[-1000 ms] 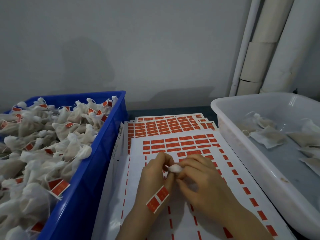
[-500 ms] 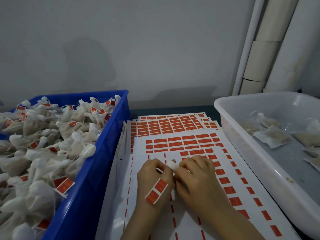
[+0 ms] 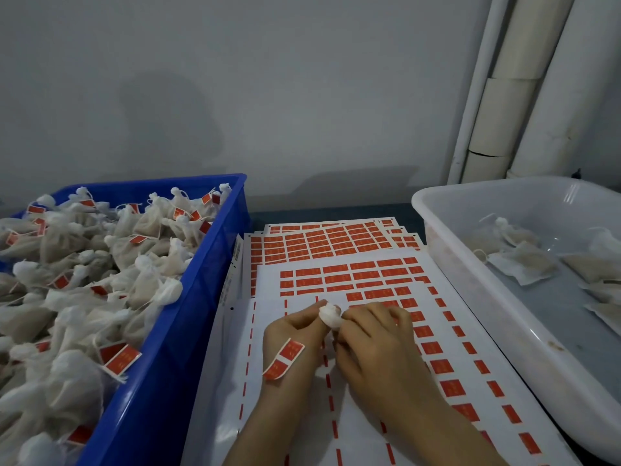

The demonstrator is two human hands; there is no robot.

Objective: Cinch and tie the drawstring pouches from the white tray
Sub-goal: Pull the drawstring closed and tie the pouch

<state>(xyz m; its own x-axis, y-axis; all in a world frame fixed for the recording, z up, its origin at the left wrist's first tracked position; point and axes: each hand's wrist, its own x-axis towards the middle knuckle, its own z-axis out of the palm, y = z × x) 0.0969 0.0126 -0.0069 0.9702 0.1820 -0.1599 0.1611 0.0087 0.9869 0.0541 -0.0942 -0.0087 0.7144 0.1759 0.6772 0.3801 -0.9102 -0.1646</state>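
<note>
My left hand (image 3: pixel 292 334) and my right hand (image 3: pixel 376 344) meet over the sticker sheets, both pinching one small white drawstring pouch (image 3: pixel 330 314). Only its gathered top shows between my fingertips; the body is hidden under my hands. A red-and-white label (image 3: pixel 284 358) lies stuck across the back of my left hand. The white tray (image 3: pixel 470 297) on the right holds several flat, untied pouches (image 3: pixel 524 265).
A blue crate (image 3: pixel 188 331) on the left is heaped with tied pouches (image 3: pixel 84 280) bearing red tags. Sheets of red stickers (image 3: pixel 336 264) cover the table between crate and tray. White pipes (image 3: pixel 524 89) run up the wall at the back right.
Both hands have shifted slightly away from me with the pouch still pinched between them; the fingers keep working at its gathered top.
</note>
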